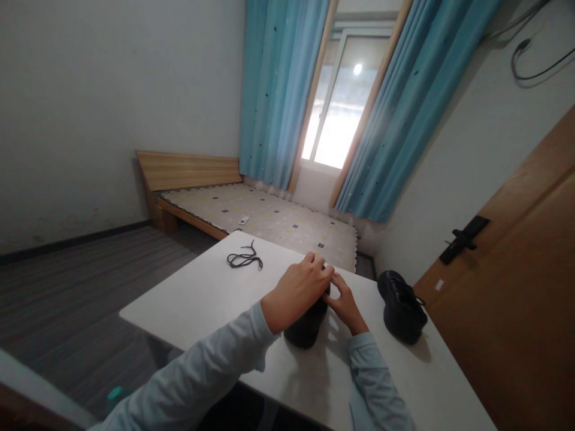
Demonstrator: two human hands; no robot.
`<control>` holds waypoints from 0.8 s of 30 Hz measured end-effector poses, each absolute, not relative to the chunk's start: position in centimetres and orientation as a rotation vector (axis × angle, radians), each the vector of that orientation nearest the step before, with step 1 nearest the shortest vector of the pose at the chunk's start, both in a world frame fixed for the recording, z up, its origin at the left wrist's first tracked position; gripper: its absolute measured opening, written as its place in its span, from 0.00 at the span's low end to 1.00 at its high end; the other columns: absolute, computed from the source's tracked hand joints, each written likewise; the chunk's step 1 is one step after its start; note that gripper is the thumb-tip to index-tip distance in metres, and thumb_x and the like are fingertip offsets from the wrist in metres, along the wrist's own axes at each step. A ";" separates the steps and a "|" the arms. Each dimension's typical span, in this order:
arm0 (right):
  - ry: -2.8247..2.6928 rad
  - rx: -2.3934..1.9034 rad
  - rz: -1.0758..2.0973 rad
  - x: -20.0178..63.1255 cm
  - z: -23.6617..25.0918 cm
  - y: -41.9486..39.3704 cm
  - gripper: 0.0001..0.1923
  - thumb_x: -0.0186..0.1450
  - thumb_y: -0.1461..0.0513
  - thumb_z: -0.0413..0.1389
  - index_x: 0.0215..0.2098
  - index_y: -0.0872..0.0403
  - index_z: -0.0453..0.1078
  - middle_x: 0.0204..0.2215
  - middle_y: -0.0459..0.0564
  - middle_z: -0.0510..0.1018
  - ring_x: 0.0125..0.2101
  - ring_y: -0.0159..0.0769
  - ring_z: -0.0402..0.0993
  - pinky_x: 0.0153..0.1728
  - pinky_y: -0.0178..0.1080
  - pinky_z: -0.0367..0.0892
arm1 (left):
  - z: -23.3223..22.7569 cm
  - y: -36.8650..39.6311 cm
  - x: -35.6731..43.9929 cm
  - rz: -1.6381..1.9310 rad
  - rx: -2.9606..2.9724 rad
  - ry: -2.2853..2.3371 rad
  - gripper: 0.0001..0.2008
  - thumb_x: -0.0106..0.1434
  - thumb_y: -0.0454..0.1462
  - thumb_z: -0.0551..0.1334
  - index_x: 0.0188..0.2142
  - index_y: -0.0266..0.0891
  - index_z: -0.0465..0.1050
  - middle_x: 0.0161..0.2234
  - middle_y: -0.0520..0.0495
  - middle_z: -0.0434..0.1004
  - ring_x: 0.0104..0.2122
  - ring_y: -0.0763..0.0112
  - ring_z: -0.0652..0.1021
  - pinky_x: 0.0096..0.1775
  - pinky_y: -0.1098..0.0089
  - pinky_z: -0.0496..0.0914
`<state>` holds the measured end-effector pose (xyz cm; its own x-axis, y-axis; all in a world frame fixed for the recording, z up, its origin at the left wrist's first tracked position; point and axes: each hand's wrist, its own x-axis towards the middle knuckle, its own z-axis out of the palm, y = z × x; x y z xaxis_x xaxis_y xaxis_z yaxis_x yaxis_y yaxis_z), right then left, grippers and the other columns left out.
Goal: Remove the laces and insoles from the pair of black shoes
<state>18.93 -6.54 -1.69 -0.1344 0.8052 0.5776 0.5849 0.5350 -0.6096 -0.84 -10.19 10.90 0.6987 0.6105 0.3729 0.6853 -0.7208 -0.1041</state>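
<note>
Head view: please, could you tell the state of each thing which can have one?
left hand, fingers bent at the handled shoe, grip unclear
right hand, at the same shoe, grip unclear
handled shoe, partly hidden
other shoe, on the table, untouched
black cord, loose and looped on the table
curtains, drawn apart
window, open or shut unclear
door, open or shut unclear

shoes (306,333): black | lace (243,256): black | table (197,293): white | curtains (284,78): blue, dark-specked | mattress (265,216): pale, dark squares

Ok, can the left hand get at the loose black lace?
Probably yes: the left hand is busy at a black shoe, but only white tabletop shows between hand and lace.
</note>
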 end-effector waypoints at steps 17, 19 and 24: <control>-1.896 -0.912 0.583 15.7 2.5 -10.2 0.11 0.53 0.68 0.59 0.31 0.46 0.77 0.40 0.49 0.76 0.44 0.43 0.71 0.51 0.50 0.61 | 8.0 -17.2 -7.1 -0.664 -2.882 -0.965 0.07 0.64 0.32 0.54 0.37 0.40 0.71 0.33 0.46 0.69 0.35 0.67 0.68 0.34 0.71 0.69; -1.941 -0.913 0.544 15.3 2.7 -10.5 0.11 0.53 0.68 0.60 0.31 0.47 0.77 0.36 0.48 0.77 0.40 0.41 0.72 0.55 0.53 0.55 | 6.7 -17.6 -8.1 -0.810 -2.900 -1.006 0.08 0.62 0.31 0.56 0.38 0.42 0.72 0.31 0.48 0.68 0.34 0.69 0.69 0.34 0.72 0.69; -2.010 -0.799 0.321 14.1 3.4 -11.2 0.12 0.54 0.69 0.60 0.33 0.47 0.77 0.29 0.46 0.76 0.34 0.37 0.73 0.54 0.54 0.55 | 5.4 -17.8 -10.6 -1.182 -3.091 -1.262 0.08 0.60 0.36 0.60 0.39 0.45 0.73 0.35 0.49 0.69 0.34 0.72 0.72 0.33 0.74 0.71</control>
<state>14.12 -11.25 3.36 -0.3673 0.6497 0.6656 0.4104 0.7553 -0.5109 -10.62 -17.77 5.35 0.5423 0.7274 0.4205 0.4674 -0.6771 0.5684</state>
